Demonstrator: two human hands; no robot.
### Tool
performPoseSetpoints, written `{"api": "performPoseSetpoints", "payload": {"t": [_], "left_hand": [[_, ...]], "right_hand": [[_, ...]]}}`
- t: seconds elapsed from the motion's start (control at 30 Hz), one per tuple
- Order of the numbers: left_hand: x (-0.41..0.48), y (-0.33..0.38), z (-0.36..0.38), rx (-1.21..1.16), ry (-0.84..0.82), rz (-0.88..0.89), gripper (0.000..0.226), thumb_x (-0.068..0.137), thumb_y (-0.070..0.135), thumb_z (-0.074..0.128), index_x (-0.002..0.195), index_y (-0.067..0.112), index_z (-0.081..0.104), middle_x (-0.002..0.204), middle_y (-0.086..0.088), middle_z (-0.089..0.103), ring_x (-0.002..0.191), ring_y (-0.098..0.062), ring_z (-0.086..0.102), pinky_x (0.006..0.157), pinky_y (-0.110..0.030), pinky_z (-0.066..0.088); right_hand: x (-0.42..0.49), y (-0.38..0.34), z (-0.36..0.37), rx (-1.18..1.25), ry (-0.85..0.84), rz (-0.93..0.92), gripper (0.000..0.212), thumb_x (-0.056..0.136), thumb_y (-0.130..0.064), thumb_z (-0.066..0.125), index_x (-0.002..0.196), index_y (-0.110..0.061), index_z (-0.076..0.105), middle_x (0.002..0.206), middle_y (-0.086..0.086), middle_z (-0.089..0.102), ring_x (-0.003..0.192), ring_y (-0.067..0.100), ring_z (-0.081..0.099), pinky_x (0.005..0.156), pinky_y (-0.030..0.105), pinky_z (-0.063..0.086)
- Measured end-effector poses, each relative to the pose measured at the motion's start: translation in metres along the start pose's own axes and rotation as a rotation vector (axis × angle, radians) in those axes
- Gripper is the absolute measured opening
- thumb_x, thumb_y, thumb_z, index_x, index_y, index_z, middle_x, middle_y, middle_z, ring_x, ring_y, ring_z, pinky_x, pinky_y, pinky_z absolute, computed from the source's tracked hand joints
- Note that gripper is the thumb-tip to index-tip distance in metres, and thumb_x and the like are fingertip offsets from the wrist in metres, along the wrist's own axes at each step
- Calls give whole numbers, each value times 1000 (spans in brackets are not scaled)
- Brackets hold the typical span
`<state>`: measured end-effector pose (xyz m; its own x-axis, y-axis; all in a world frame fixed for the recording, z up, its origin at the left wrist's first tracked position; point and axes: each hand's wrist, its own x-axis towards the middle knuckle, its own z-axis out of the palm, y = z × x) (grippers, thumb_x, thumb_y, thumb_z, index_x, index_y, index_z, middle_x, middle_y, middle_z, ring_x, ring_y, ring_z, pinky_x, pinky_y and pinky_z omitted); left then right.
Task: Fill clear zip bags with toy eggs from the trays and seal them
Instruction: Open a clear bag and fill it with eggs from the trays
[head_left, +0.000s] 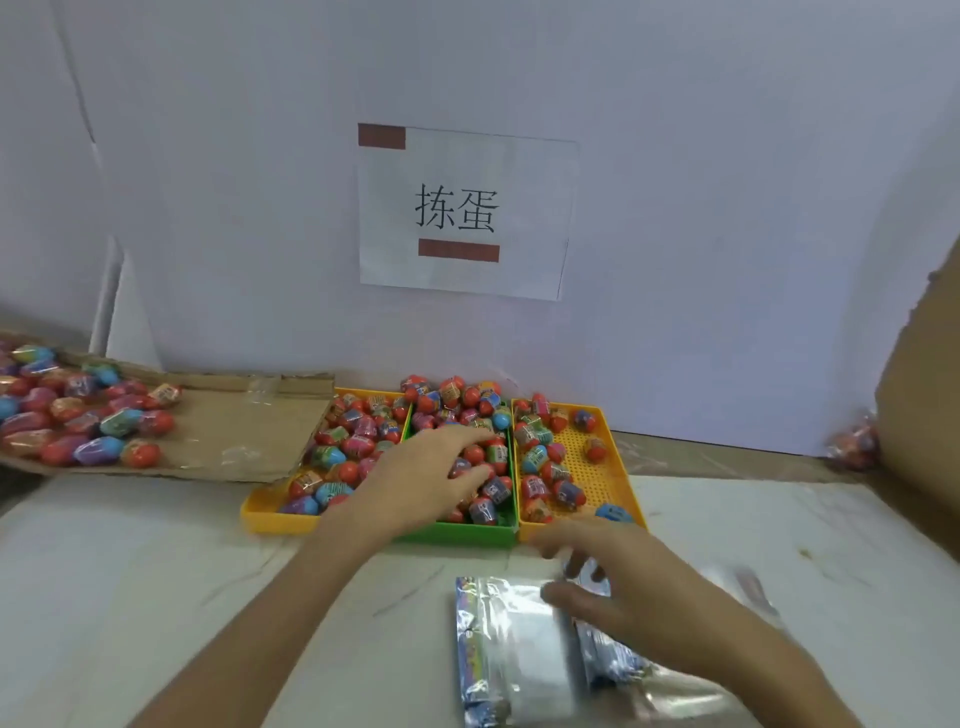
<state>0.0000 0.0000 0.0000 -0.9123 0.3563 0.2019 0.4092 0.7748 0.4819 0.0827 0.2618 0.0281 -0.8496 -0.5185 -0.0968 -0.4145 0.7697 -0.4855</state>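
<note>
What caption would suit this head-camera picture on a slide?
Left hand reaches into the green tray of toy eggs while the right hand touches the zip bags.

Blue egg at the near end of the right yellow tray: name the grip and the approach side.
Pinch the blue egg across its rounded sides from above. It lies by the near wall of the right yellow tray, which probably blocks a frontal approach; bare floor behind gives finger room.
</note>
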Motion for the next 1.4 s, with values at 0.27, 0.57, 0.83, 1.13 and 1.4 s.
{"api": "performPoseSetpoints", "payload": {"t": [0.27,0.57,0.83,1.13,1.4], "left_hand": [[24,-21,46,238,107,-114,20,94,43,67,113,38,71,129,13,65,122,-11,57,108,-44,42],[17,-24,37,191,112,-171,17,97,32,67,109,27,76,124,10,67,119,-11,57,109,-44,45],[7,-26,40,146,-110,-188,37,99,48,56,134,35,61,157,9,42,144,-16,34,120,-49,31],[2,-11,37,-256,327,-114,18,88,33,77,99,33,62,103,18,66,99,2,60,96,-30,52],[9,13,29,-998,292,-156,38,95,5,67,125,29,68,115,5,69,97,-23,75,84,-31,61]], "right_hand": [[47,-17,65,-418,-51,7,34,89,-38,64,122,-29,63,122,-4,60,111,21,56,81,32,37],[55,-2,49,-66,208,-39,24,101,-37,57,93,-23,74,82,-16,60,77,7,54,64,22,43],[61,-17,20,639,507,-38,32,103,-30,53,85,-21,78,80,18,67,78,37,62,72,46,52],[64,-9,12,1069,578,81,25,108,-29,42,90,-14,53,92,15,75,84,38,73,77,49,59],[74,0,5,1151,584,54,19,100,-21,59,91,-11,47,74,6,70,52,19,62,43,25,48]]}}
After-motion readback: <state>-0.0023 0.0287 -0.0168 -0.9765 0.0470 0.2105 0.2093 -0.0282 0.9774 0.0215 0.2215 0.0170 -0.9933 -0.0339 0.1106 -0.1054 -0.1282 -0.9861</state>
